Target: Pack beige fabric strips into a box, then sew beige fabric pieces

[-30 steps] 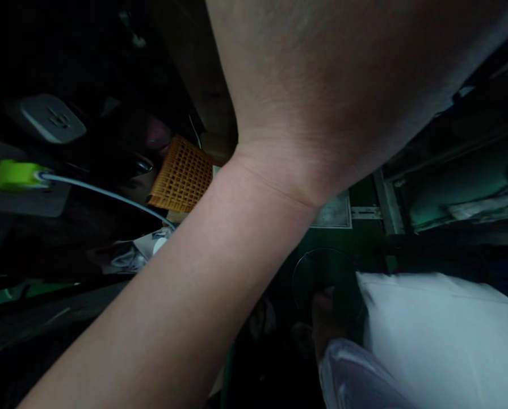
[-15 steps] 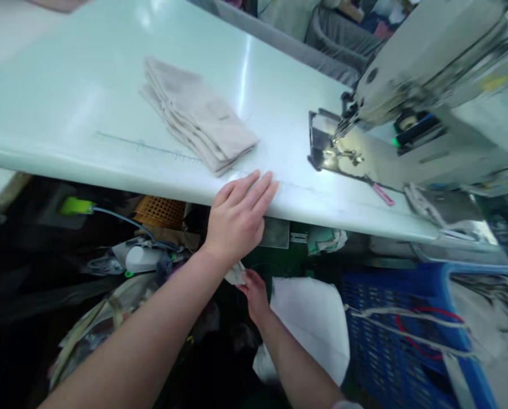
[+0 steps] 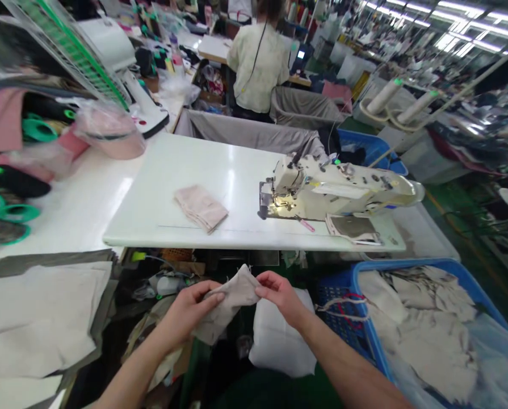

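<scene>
Between my two hands hangs a piece of beige fabric, held in front of the table's near edge. My left hand pinches its left side between thumb and fingers. At the upper right corner, my right hand grips it the same way, and a peak of cloth rises between them. Beyond, a folded stack of beige fabric lies on the white sewing table. The sewing machine stands to the right, with a pink-handled tool lying near its plate.
A blue basket full of beige fabric stands at the right. Stacked cloth panels lie at the left, below thread cones and a white fan-like device. A co-worker is at the back, facing away.
The view has tilted up and shows more of the room. My left hand has left the tabletop and now grips the beige fabric, which has come up into view with my right hand.
</scene>
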